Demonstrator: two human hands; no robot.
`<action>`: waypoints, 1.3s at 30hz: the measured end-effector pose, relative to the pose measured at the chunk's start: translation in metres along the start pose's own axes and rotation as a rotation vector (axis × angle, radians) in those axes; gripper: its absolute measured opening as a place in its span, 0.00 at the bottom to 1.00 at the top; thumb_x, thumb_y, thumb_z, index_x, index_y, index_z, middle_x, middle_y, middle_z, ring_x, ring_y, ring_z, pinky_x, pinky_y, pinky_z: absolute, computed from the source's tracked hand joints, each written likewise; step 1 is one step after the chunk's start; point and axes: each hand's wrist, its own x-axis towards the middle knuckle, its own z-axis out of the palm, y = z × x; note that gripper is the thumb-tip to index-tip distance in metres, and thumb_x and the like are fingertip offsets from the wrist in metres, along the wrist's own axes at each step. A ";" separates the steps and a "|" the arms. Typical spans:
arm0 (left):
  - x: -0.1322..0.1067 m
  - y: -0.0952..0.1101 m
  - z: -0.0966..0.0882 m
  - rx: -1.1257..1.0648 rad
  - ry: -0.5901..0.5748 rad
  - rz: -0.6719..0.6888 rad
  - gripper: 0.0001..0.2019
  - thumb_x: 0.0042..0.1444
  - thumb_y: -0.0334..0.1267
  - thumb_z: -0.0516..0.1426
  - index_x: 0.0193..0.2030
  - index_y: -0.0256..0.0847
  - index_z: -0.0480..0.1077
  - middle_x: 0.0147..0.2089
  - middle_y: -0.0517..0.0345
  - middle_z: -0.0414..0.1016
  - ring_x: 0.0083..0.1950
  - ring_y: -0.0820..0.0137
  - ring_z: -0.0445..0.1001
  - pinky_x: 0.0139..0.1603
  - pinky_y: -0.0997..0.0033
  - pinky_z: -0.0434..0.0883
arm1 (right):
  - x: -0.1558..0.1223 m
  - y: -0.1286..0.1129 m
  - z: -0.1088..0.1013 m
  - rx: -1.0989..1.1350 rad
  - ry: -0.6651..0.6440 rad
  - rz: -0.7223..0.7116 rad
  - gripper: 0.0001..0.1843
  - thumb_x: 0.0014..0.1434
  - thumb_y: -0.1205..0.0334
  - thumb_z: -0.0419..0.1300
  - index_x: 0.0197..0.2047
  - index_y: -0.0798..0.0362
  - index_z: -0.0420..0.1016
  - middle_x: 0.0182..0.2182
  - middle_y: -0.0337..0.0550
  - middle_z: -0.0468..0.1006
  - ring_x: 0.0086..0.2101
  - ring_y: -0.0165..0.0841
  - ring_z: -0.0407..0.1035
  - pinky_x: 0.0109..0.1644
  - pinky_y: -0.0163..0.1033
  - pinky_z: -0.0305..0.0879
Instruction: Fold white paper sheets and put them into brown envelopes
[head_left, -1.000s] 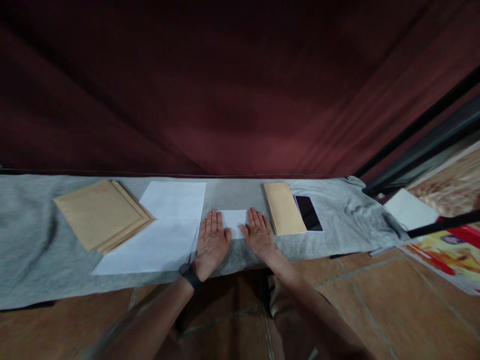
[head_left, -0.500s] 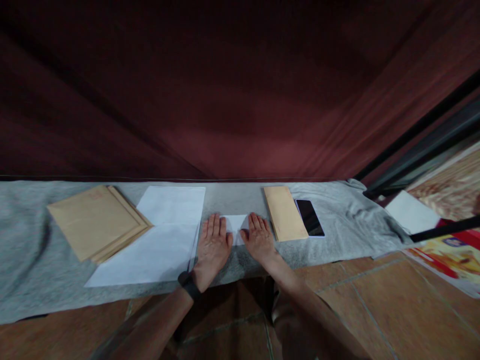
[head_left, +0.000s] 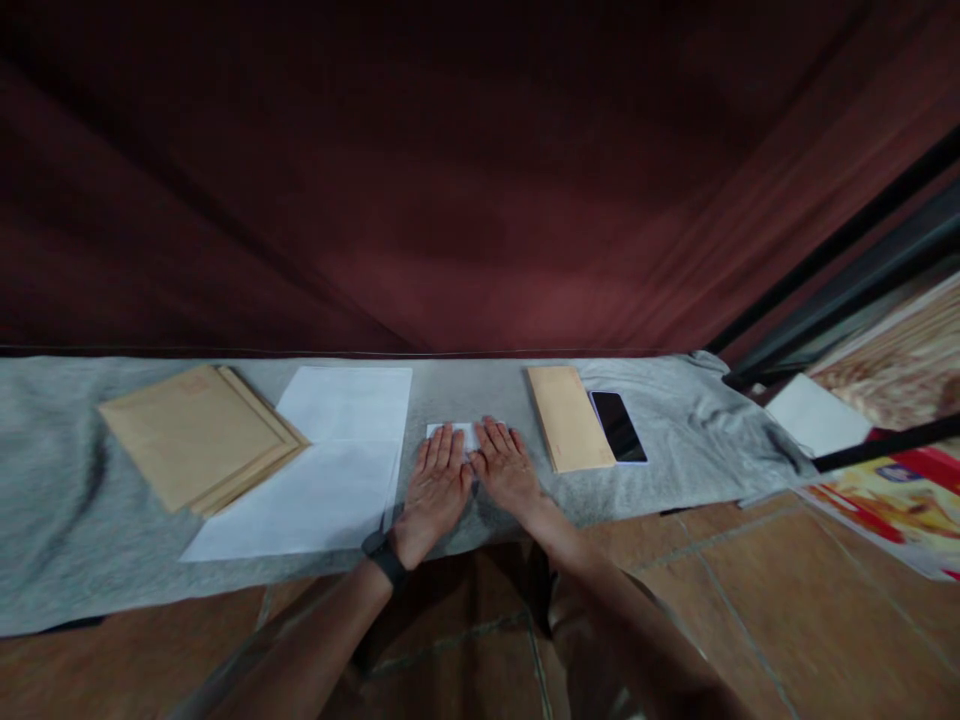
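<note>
A small folded white paper point(head_left: 448, 431) lies on the grey cloth point(head_left: 67, 480) at the middle. Both my hands press flat on it, side by side. My left hand point(head_left: 436, 490), with a black wristband, lies with fingers stretched out over the paper's left part. My right hand point(head_left: 507, 468) lies flat beside it, thumb touching the left hand, covering the paper's right part. Only the paper's far left corner shows.
White sheets point(head_left: 322, 460) lie left of my hands, and a stack of brown envelopes point(head_left: 199, 432) further left. A narrow brown envelope point(head_left: 568, 430) and a black phone point(head_left: 618, 426) lie to the right. A dark red curtain hangs behind. Tiled floor is below.
My hands have slid together over the folded paper, so that they now touch and cover most of it; earlier they lay apart at its two ends.
</note>
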 end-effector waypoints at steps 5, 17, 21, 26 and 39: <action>-0.003 -0.002 0.001 -0.006 0.024 -0.048 0.30 0.68 0.41 0.45 0.72 0.23 0.56 0.75 0.35 0.53 0.77 0.54 0.51 0.75 0.51 0.54 | -0.003 0.017 -0.002 0.008 0.051 0.051 0.29 0.73 0.52 0.48 0.72 0.57 0.59 0.71 0.51 0.60 0.69 0.44 0.54 0.72 0.53 0.50; -0.004 -0.004 0.001 0.005 0.005 -0.043 0.30 0.68 0.43 0.46 0.73 0.29 0.56 0.76 0.38 0.52 0.77 0.54 0.50 0.75 0.50 0.54 | 0.008 0.006 -0.005 0.075 0.007 -0.146 0.26 0.73 0.58 0.45 0.71 0.54 0.61 0.70 0.48 0.62 0.69 0.38 0.54 0.74 0.51 0.45; -0.003 -0.006 -0.001 0.016 -0.016 -0.046 0.30 0.66 0.40 0.46 0.73 0.29 0.57 0.76 0.39 0.52 0.77 0.54 0.52 0.74 0.50 0.55 | 0.009 0.010 -0.004 0.069 -0.022 -0.121 0.26 0.73 0.56 0.47 0.71 0.53 0.61 0.70 0.47 0.62 0.69 0.39 0.55 0.73 0.51 0.48; 0.003 -0.012 -0.010 0.005 -0.015 -0.026 0.28 0.67 0.41 0.45 0.71 0.34 0.61 0.74 0.41 0.59 0.73 0.54 0.60 0.69 0.50 0.63 | 0.018 0.025 -0.013 0.106 0.002 -0.066 0.26 0.72 0.57 0.52 0.70 0.54 0.63 0.67 0.50 0.67 0.66 0.40 0.59 0.72 0.50 0.50; 0.024 -0.034 -0.015 -0.030 -0.010 -0.068 0.27 0.67 0.38 0.46 0.70 0.32 0.61 0.69 0.40 0.67 0.69 0.53 0.66 0.66 0.51 0.66 | 0.037 0.039 -0.030 0.154 -0.072 0.047 0.28 0.58 0.56 0.69 0.61 0.52 0.74 0.53 0.51 0.75 0.54 0.43 0.66 0.61 0.47 0.62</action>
